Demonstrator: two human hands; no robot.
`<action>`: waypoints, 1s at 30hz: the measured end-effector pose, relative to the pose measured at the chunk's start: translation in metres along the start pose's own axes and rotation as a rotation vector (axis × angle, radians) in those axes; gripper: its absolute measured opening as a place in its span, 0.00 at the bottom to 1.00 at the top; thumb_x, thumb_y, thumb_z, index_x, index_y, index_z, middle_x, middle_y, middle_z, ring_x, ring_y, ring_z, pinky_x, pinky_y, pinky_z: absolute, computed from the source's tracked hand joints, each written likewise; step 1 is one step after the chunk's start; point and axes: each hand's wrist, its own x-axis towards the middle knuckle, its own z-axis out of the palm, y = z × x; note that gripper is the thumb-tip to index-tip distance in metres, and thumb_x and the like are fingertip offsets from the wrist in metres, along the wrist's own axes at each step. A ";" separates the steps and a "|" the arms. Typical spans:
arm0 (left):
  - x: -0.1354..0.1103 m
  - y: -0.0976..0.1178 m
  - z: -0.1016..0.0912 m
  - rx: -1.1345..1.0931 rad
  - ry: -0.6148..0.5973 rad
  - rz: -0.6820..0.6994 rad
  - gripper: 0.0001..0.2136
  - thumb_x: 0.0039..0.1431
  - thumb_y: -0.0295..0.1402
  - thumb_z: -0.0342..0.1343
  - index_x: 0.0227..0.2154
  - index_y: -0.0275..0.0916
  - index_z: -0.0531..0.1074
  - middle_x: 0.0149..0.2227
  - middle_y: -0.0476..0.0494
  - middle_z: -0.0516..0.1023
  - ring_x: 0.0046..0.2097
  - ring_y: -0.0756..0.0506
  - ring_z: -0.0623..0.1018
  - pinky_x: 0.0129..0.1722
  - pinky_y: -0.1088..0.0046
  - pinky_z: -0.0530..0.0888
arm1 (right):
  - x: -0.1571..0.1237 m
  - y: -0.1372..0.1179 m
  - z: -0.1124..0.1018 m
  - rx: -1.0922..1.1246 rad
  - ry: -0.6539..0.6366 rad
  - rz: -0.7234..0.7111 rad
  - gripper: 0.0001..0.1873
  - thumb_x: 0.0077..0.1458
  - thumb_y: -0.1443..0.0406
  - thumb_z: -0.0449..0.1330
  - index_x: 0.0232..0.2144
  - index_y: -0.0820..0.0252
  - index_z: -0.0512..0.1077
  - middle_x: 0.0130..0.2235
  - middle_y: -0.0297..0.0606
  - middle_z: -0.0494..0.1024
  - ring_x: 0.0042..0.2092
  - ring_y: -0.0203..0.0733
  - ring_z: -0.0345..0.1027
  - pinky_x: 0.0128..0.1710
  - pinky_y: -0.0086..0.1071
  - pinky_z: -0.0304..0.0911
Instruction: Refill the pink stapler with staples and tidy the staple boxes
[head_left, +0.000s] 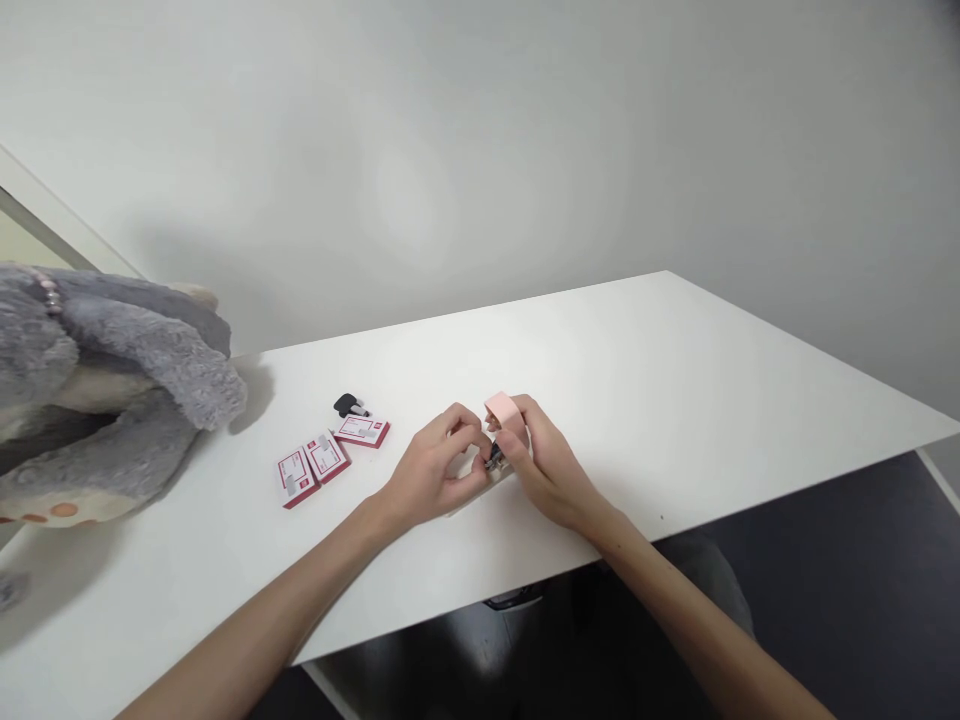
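Observation:
My right hand (546, 463) is closed round a small pink stapler (501, 408) that stands opened on the white table (675, 400). My left hand (435, 468) pinches at the stapler's dark inner part beside the right fingers; what it pinches is too small to name. Both hands touch near the table's front middle. Three red-and-white staple boxes (326, 456) lie to the left of my left hand. A small black tool (349, 405) lies just behind them.
A large grey plush toy (105, 390) takes up the table's left end. The table's front edge runs close under my wrists, with dark floor (840, 560) below on the right. A plain wall rises behind.

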 end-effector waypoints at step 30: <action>0.017 0.005 -0.009 -0.853 0.220 -0.660 0.02 0.56 0.29 0.51 0.31 0.41 0.63 0.30 0.52 0.73 0.21 0.54 0.65 0.23 0.75 0.63 | -0.003 0.001 0.001 -0.086 0.016 -0.025 0.13 0.71 0.54 0.55 0.50 0.54 0.68 0.44 0.39 0.77 0.44 0.47 0.73 0.44 0.39 0.67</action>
